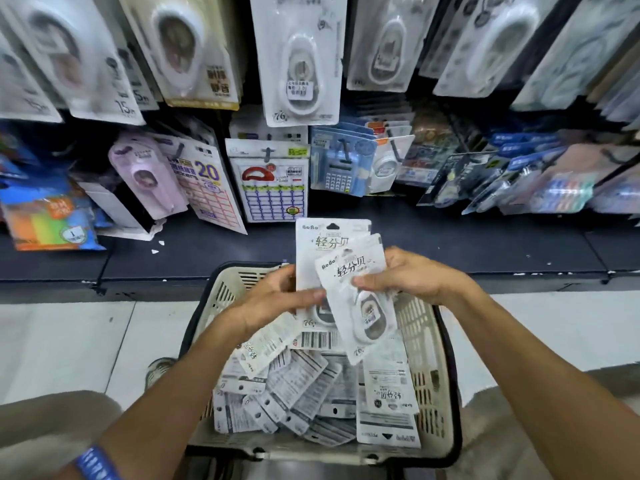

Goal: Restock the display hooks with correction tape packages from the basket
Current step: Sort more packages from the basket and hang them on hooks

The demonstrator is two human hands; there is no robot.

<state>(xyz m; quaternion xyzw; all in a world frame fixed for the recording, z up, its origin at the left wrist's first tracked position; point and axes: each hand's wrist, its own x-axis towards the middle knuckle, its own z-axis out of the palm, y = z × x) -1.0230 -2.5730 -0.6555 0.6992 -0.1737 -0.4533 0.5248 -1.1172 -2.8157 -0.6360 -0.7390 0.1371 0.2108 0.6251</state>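
The basket (pixel 426 341) sits on the pale floor (pixel 69 341) just before the dark shelf edge (pixel 485 268), with open floor on both sides. Loose packs (pixel 298 393) fill it. Above the far rim, the left hand (pixel 273 299) grips an upright pack (pixel 329 244) by its lower left edge. The right hand (pixel 408 275) pinches a second, tilted pack (pixel 360 306) that overlaps the first. Hung packs (pixel 298 57) crowd the hooks overhead.

Packages (pixel 304 386) in basket (pixel 424 344) — hooks (pixel 268 154) behind.
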